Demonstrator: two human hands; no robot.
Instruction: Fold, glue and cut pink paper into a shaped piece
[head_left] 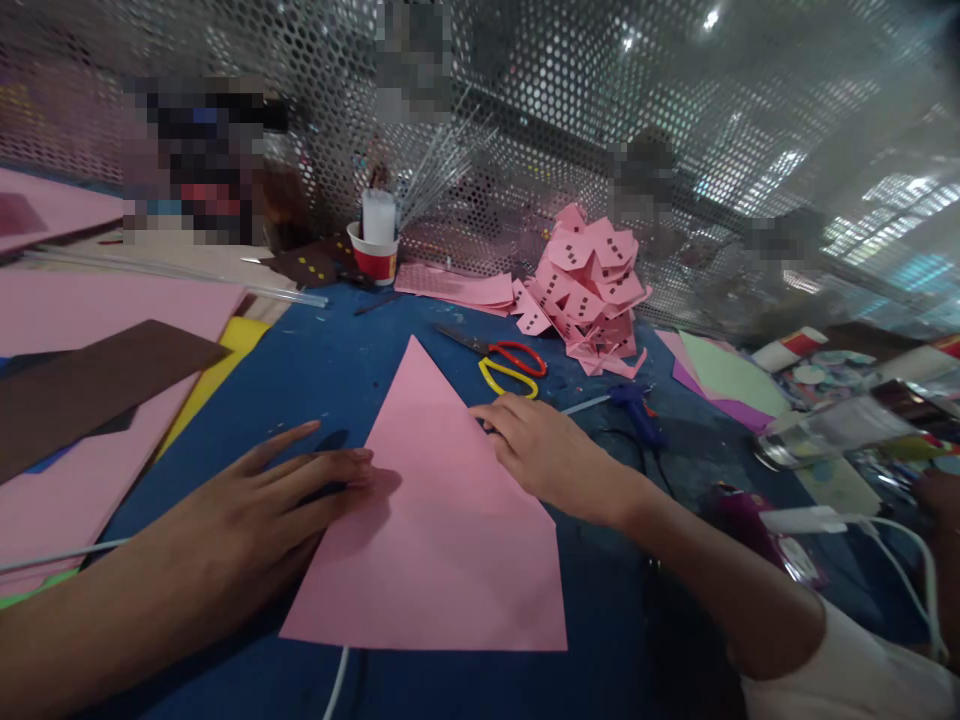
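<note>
1. A slip was judged possible. The pink paper triangle (pixel 442 530) was pinned only at its two slanted edges, so uneven pressure could have skewed it on the blue table (pixel 315 370) or creased it off-line.
2. The scissors (pixel 504 362), lying just beyond the right hand's fingertips, could have been knocked by a forward sweep.
3. The left hand (pixel 277 495) was laid flat with its fingers outstretched, the tips resting on the triangle's left edge; nothing was clasped.
4. The right hand (pixel 544 450) was set palm-down on the right edge, its fingers loosely extended and closed on nothing.
5. The paper was seen lying flat between both hands, under their fingertips.
</note>
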